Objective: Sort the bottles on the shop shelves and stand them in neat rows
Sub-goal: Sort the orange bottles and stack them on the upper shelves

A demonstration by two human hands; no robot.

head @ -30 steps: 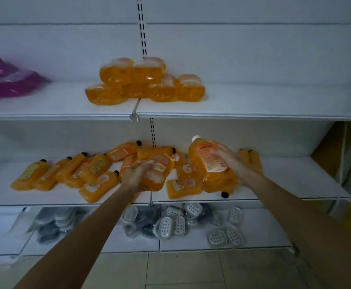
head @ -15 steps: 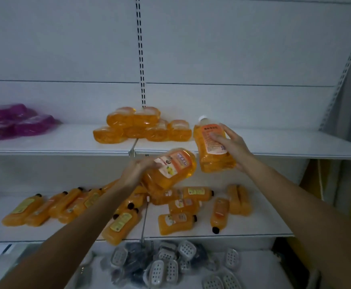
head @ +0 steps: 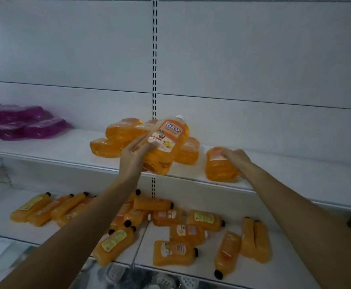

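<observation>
Currently the left hand [head: 138, 152] grips a tilted bottle [head: 167, 142], neck toward one o'clock; at its three o'clock the right hand [head: 236, 158] clasps a second bottle [head: 219, 167].

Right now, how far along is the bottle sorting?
Done: nothing stands in rows; big orange bottles lie piled on the upper shelf. In hand: the left hand holds a white-capped bottle; the right hand grips another bottle resting on that shelf. Left: black-capped bottles lie scattered across the lower shelf.
</observation>
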